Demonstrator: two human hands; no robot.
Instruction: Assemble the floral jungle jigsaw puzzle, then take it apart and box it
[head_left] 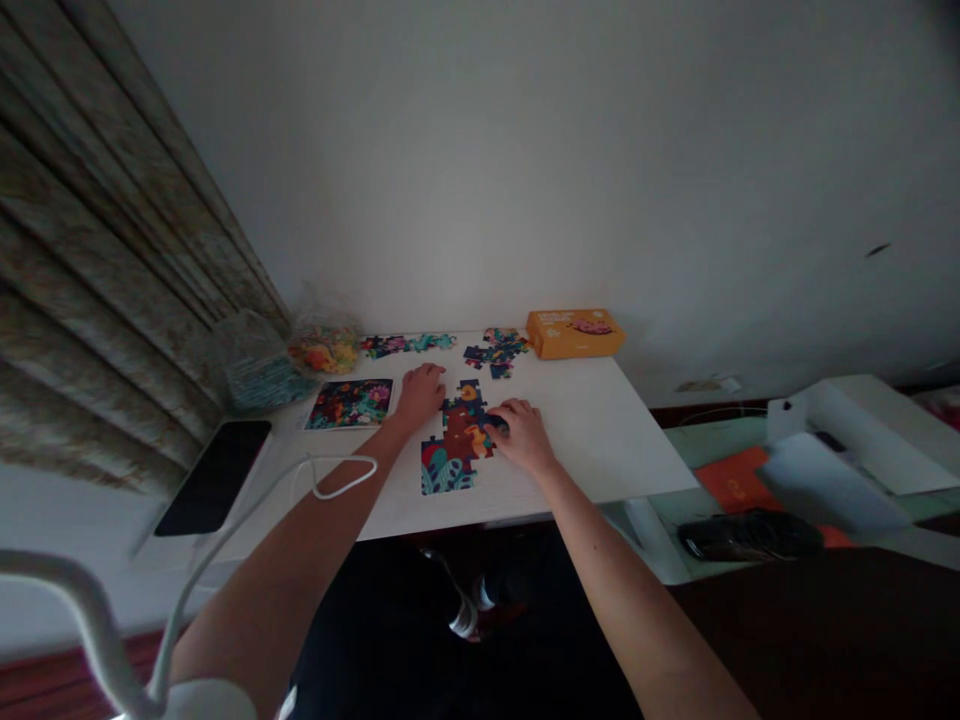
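Note:
A partly joined jigsaw puzzle lies on the white table in front of me, with dark blue, brown, red and teal patches. At its right edge my right hand curls its fingers and thumb around a dark puzzle piece. My left hand rests on the table just beyond the puzzle's upper left side, fingers loosely stretched and nothing visible in them. Left of that hand is a printed picture card with a dark floral scene.
Loose puzzle pieces and a joined cluster lie along the back. An orange box stands at the back right, plastic bags of pieces at the back left. A black phone lies left; a white cable crosses the left foreground.

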